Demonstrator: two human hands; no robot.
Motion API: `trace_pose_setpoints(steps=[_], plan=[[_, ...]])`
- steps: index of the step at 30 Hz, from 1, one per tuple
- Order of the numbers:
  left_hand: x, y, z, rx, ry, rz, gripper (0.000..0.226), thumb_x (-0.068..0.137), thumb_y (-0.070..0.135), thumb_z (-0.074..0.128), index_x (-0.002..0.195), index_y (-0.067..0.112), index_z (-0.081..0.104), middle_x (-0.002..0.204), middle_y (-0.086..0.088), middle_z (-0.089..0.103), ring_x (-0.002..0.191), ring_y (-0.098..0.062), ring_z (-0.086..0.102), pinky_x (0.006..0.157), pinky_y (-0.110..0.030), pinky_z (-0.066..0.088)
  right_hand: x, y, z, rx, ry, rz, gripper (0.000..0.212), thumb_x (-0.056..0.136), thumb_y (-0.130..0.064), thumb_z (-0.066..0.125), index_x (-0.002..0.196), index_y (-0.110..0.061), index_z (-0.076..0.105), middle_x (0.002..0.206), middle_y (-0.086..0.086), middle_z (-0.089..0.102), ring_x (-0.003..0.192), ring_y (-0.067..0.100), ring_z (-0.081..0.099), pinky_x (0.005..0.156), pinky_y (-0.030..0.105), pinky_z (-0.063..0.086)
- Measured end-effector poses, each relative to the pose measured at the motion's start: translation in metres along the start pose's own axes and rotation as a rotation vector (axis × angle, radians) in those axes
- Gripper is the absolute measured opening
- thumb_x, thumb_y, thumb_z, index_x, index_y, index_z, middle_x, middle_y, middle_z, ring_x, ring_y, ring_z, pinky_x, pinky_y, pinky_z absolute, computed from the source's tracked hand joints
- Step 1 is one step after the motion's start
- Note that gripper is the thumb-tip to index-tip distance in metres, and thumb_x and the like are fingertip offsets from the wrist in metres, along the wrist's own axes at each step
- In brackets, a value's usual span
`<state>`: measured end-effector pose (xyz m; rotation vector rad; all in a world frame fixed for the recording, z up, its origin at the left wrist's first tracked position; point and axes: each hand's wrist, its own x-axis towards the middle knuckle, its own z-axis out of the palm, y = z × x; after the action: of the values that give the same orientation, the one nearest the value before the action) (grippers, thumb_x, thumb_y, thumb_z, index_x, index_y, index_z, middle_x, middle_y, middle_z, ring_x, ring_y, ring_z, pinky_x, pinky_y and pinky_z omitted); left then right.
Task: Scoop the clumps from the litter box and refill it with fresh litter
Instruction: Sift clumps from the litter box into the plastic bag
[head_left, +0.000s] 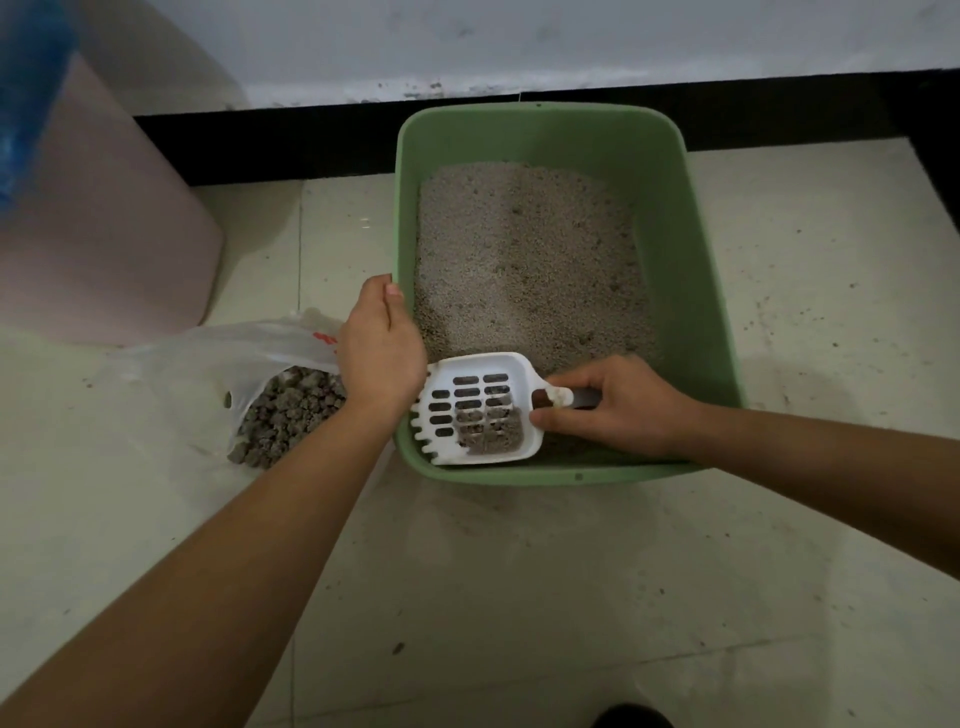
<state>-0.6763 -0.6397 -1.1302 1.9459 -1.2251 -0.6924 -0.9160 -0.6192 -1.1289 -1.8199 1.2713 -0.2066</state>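
A green litter box stands on the floor by the wall, holding grey litter. My right hand grips the handle of a white slotted scoop over the box's near left corner. Some grey litter lies in the scoop. My left hand grips the box's left rim, fingers curled over the edge. A clear plastic bag lies left of the box with a heap of grey clumps in it.
A pink container stands at the far left, with something blue blurred above it. A black skirting strip runs along the wall. Stray litter grains dot the pale floor tiles. A dark shape shows at the bottom edge.
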Motion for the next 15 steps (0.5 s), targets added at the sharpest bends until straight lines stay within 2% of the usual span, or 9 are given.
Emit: trace_pose_setpoints(steps=[5, 9, 12, 15], plan=[[0.0, -0.001, 0.001, -0.005, 0.003, 0.01, 0.031, 0.107, 0.024, 0.03, 0.108, 0.008, 0.057, 0.073, 0.008, 0.049, 0.064, -0.002, 0.043, 0.061, -0.028, 0.033, -0.002, 0.0, -0.005, -0.045, 0.009, 0.001, 0.041, 0.078, -0.068, 0.063, 0.109, -0.042, 0.073, 0.084, -0.011, 0.075, 0.078, 0.008, 0.071, 0.075, 0.041, 0.057], [0.001, -0.001, 0.002, 0.016, 0.012, 0.008, 0.031, 0.107, 0.023, 0.031, 0.109, 0.008, 0.057, 0.072, 0.009, 0.047, 0.063, -0.001, 0.042, 0.056, -0.02, 0.031, -0.004, -0.004, -0.001, -0.076, 0.04, -0.023, 0.043, 0.078, -0.069, 0.06, 0.107, -0.04, 0.074, 0.078, -0.009, 0.075, 0.072, 0.009, 0.07, 0.07, 0.038, 0.056], [0.001, 0.001, 0.0, 0.028, 0.003, 0.017, 0.031, 0.107, 0.022, 0.031, 0.11, 0.006, 0.057, 0.071, 0.008, 0.047, 0.062, -0.002, 0.043, 0.056, -0.023, 0.03, -0.004, -0.008, -0.003, -0.117, 0.069, -0.014, 0.04, 0.079, -0.067, 0.06, 0.101, -0.038, 0.075, 0.073, -0.007, 0.073, 0.067, 0.008, 0.067, 0.068, 0.034, 0.054], [0.0, 0.002, -0.003, 0.023, -0.024, 0.021, 0.032, 0.107, 0.022, 0.031, 0.111, 0.006, 0.058, 0.07, 0.006, 0.048, 0.061, -0.005, 0.044, 0.062, -0.028, 0.033, -0.005, -0.013, -0.003, -0.145, 0.088, 0.006, 0.033, 0.08, -0.064, 0.062, 0.102, -0.043, 0.074, 0.072, -0.009, 0.072, 0.066, 0.005, 0.066, 0.066, 0.029, 0.049]])
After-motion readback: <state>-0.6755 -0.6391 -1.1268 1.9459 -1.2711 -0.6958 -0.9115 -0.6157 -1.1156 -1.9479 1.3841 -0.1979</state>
